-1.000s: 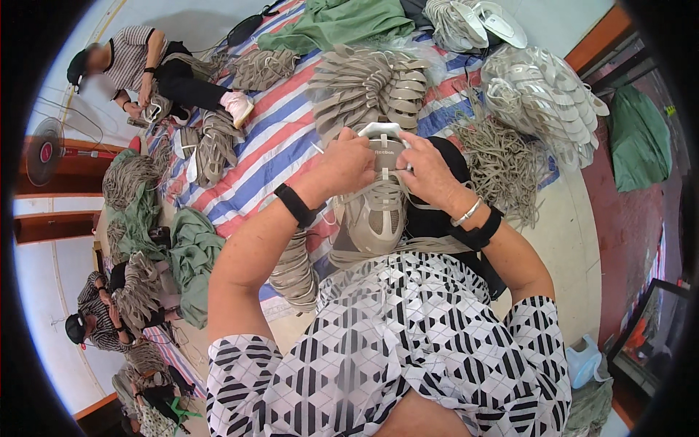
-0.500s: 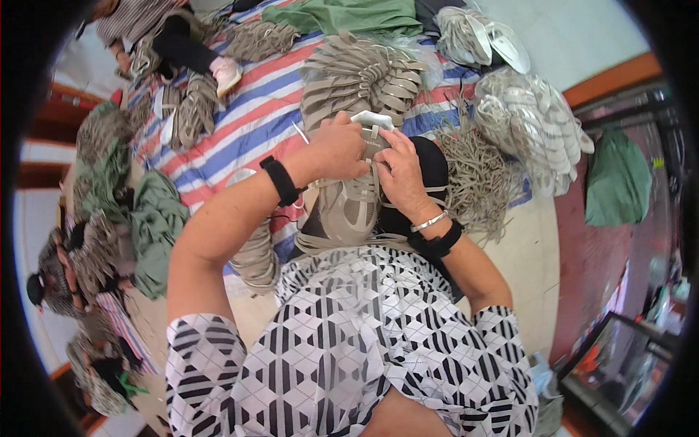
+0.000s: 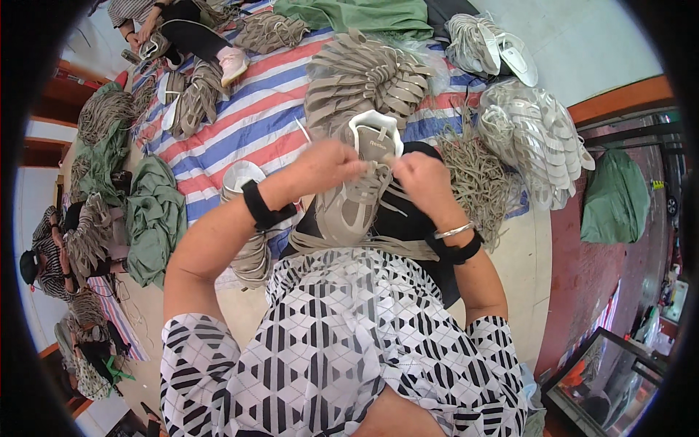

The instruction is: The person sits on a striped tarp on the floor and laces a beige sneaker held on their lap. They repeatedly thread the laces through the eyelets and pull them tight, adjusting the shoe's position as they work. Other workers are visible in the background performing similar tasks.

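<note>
A beige shoe upper point(image 3: 342, 211) with a white-lined collar rests across my lap, toe toward me and tongue point(image 3: 376, 143) standing up. At the left of its top eyelets my left hand point(image 3: 326, 169) is closed, fingertips pinched on a beige shoelace point(image 3: 373, 167). My right hand point(image 3: 424, 182) is closed in a loose fist at the right side of the collar, gripping the lace; its fingertips are partly hidden. Several loose beige laces point(image 3: 400, 249) lie over my lap below the toe.
Fanned-out shoe uppers point(image 3: 364, 80) lie ahead on a striped sheet point(image 3: 218, 156). A heap of laces point(image 3: 473, 175) and bagged uppers point(image 3: 528, 138) sit to the right; a stack of uppers point(image 3: 251, 255) stands left. Another person point(image 3: 142, 22) works at far left.
My hands have come down from the tongue to either side of the top eyelets and moved apart, uncovering the tongue and collar. The view has shifted slightly.
</note>
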Action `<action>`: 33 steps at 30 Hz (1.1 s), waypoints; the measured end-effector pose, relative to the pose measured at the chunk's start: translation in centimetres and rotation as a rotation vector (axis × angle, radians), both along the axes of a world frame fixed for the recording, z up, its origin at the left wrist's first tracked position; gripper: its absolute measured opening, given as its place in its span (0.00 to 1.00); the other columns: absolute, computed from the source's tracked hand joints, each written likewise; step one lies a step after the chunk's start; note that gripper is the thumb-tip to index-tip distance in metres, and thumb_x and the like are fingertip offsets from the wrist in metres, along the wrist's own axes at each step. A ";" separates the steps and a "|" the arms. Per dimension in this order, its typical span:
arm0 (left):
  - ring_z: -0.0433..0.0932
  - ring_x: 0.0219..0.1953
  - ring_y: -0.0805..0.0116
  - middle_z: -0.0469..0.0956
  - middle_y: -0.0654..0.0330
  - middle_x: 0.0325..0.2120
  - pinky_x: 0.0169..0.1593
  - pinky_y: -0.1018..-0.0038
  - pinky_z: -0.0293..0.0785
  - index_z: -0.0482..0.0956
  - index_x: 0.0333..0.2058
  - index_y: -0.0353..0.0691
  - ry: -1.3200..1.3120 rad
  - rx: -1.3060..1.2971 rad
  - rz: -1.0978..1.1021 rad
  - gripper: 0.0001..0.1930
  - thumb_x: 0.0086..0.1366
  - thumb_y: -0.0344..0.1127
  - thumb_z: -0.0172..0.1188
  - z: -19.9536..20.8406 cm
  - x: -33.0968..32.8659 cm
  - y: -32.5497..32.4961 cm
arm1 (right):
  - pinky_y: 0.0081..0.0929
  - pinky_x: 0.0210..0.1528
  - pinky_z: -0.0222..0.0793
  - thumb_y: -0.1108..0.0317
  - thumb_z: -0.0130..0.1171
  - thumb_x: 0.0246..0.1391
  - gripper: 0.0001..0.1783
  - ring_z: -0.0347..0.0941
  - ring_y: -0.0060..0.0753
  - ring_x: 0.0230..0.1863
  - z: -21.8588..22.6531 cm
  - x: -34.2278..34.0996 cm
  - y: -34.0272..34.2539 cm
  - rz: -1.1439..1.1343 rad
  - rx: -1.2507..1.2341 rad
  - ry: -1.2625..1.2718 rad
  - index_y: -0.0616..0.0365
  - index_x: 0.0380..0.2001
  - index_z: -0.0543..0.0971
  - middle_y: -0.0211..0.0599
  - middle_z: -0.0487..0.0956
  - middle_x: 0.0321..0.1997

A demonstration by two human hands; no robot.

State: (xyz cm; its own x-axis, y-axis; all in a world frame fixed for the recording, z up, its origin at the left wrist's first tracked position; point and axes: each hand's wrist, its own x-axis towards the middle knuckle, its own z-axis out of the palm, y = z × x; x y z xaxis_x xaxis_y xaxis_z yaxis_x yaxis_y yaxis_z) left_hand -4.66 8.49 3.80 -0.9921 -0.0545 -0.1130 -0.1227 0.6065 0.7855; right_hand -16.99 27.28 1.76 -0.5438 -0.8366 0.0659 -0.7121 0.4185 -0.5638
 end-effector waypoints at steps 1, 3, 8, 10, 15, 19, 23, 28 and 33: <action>0.62 0.14 0.75 0.70 0.66 0.13 0.21 0.77 0.59 0.81 0.26 0.41 -0.142 0.163 0.027 0.15 0.64 0.45 0.57 -0.5 0.0 -0.1 | 0.40 0.32 0.69 0.53 0.53 0.55 0.20 0.75 0.49 0.29 -0.2 0.6 -0.1 0.010 0.072 0.050 0.60 0.22 0.79 0.44 0.77 0.25; 0.65 0.15 0.74 0.69 0.69 0.13 0.22 0.77 0.59 0.82 0.25 0.41 -0.433 0.491 0.079 0.16 0.64 0.47 0.57 -0.6 0.5 0.7 | 0.40 0.32 0.69 0.56 0.55 0.54 0.18 0.75 0.49 0.31 0.4 1.1 -0.1 0.011 0.112 0.027 0.61 0.22 0.78 0.45 0.78 0.27; 0.59 0.16 0.81 0.62 0.73 0.14 0.22 0.82 0.57 0.81 0.32 0.38 -0.158 1.034 0.308 0.13 0.64 0.42 0.56 -0.6 1.1 0.7 | 0.31 0.34 0.68 0.66 0.56 0.53 0.13 0.75 0.36 0.31 -0.7 -0.3 1.1 0.079 -0.154 -0.470 0.64 0.21 0.77 0.42 0.78 0.29; 0.56 0.15 0.81 0.58 0.75 0.13 0.23 0.84 0.57 0.79 0.36 0.38 0.154 1.174 0.429 0.12 0.67 0.41 0.52 -0.4 1.5 -1.1 | 0.25 0.41 0.68 0.68 0.55 0.54 0.13 0.74 0.31 0.34 -0.4 -1.0 2.4 0.117 -0.260 -0.830 0.64 0.21 0.78 0.38 0.78 0.32; 0.73 0.34 0.75 0.75 0.66 0.29 0.47 0.69 0.71 0.78 0.42 0.38 0.540 1.195 0.910 0.13 0.68 0.40 0.51 0.9 3.5 -8.1 | 0.35 0.50 0.67 0.59 0.53 0.61 0.21 0.72 0.36 0.38 1.7 -1.9 3.4 -0.071 -0.751 -1.230 0.56 0.15 0.72 0.36 0.76 0.31; 0.76 0.45 0.68 0.79 0.59 0.39 0.58 0.62 0.68 0.76 0.44 0.37 0.581 1.377 0.832 0.12 0.68 0.36 0.51 1.0 1.6 -7.1 | 0.38 0.47 0.67 0.54 0.51 0.63 0.25 0.67 0.31 0.30 -0.7 -2.6 2.1 0.109 -1.120 -1.737 0.51 0.12 0.66 0.29 0.68 0.21; 0.78 0.42 0.66 0.79 0.55 0.40 0.59 0.57 0.67 0.75 0.44 0.33 0.713 1.506 0.455 0.11 0.68 0.31 0.50 -4.1 3.8 -17.1 | 0.29 0.34 0.61 0.59 0.52 0.62 0.23 0.49 0.19 0.16 -4.6 -7.3 6.9 -0.204 -1.247 -1.887 0.48 0.13 0.63 0.19 0.55 0.13; 0.66 0.20 0.79 0.78 0.61 0.32 0.24 0.82 0.67 0.74 0.38 0.34 0.768 1.190 1.362 0.10 0.69 0.35 0.49 -6.2 13.5 -27.5 | 0.24 0.28 0.55 0.57 0.52 0.62 0.22 0.49 0.19 0.14 -10.6 -13.2 23.5 -0.877 -1.584 -1.739 0.47 0.16 0.60 0.21 0.58 0.12; 0.59 0.18 0.82 0.76 0.64 0.31 0.20 0.84 0.54 0.78 0.34 0.37 0.339 0.906 1.031 0.15 0.69 0.41 0.45 -5.3 9.9 -15.7 | 0.24 0.29 0.57 0.60 0.56 0.60 0.16 0.55 0.19 0.17 -9.2 -11.1 21.1 -0.935 -1.328 -1.471 0.50 0.19 0.68 0.22 0.67 0.16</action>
State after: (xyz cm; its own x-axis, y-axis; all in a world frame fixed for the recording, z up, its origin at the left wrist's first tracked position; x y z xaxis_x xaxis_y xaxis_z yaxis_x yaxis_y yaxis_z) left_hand 5.23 -7.23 -1.47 -0.5381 -0.7994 -0.2673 0.0753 -0.3614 0.9293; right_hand -28.12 48.40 -7.46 -0.8374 -0.2086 -0.5052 0.4923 -0.6894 -0.5314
